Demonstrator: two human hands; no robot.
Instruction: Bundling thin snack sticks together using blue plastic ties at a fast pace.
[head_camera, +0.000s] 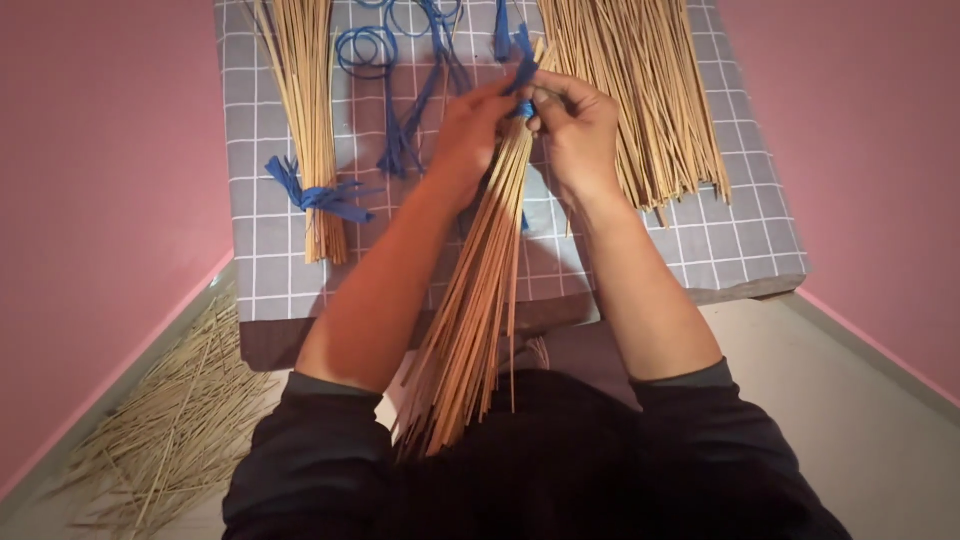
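A bundle of thin tan sticks (480, 300) runs from my lap up to my hands, fanning out at the near end. My left hand (470, 135) grips the bundle near its far end. My right hand (572, 125) pinches a blue ribbon tie (522, 70) wrapped around the same end. The two hands touch over the bundle, above a grey checked cloth (740, 240).
A tied stick bundle (312, 120) with a blue bow (318, 195) lies at the left of the cloth. Loose blue ribbon loops (385, 60) lie at the back. A large loose sheaf of sticks (650, 100) lies at the right. Scattered thin sticks (175, 430) cover the floor at the left.
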